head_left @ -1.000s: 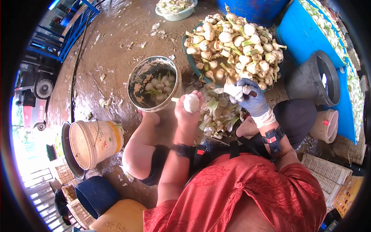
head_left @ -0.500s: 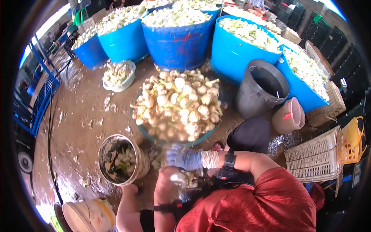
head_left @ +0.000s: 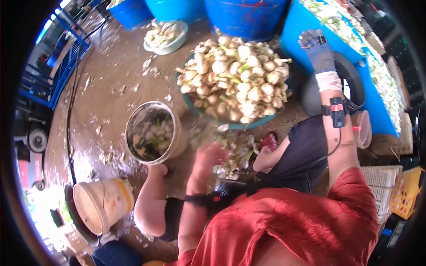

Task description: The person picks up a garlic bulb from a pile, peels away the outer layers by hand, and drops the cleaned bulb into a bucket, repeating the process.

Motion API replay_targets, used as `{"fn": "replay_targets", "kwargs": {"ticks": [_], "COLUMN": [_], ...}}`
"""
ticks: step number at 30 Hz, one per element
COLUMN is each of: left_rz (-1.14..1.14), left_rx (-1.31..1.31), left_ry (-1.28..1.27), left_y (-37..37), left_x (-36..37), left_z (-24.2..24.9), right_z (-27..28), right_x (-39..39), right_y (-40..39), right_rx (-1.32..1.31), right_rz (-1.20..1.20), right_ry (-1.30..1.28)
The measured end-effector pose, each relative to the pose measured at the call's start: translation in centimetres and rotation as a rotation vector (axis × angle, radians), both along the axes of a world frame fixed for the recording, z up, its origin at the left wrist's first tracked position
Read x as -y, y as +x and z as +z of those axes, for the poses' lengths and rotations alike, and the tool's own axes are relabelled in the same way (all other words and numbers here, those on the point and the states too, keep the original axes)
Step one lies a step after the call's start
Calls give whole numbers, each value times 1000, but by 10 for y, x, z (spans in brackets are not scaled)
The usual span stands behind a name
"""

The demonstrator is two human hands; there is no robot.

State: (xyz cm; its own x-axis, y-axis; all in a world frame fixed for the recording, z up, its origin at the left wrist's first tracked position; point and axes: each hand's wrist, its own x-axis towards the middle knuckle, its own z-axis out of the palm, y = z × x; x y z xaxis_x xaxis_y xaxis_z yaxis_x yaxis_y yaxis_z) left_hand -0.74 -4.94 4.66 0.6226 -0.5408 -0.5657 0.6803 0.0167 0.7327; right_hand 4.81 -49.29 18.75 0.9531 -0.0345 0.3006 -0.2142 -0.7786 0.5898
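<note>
My right hand, in a blue-grey glove with a white wrist wrap, reaches far forward at the upper right, above the grey bucket and beside a blue tub. Its fingers are curled, and a small dark piece with a shiny end shows at them; what it is I cannot make out. Bare and slightly blurred, my left hand hovers over the floor between my knees with its fingers loosely apart and nothing visible in it. Ahead lies a heap of pale bulbs, like fresh garlic, in a green basin. Stalk and skin scraps lie below.
A dirty white bucket with some bulbs in it stands left of my left hand. Large blue tubs line the back. At right are a grey bucket, a pink bucket and a yellow basket. The floor looks wet.
My right hand has moved from beside the left hand out to the upper right. My left hand's fingers have loosened. The view has tilted down, so the tubs sit higher.
</note>
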Motion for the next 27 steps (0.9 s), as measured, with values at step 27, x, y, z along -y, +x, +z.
{"fn": "replay_targets", "kwargs": {"ticks": [27], "left_rz": [84], "left_rx": [39], "left_ry": [-60], "left_y": [4], "left_x": [-7], "left_z": [-1], "right_z": [-237], "right_x": [-239], "right_y": [68], "right_rx": [-744], "right_rz": [-14], "right_ry": [775]}}
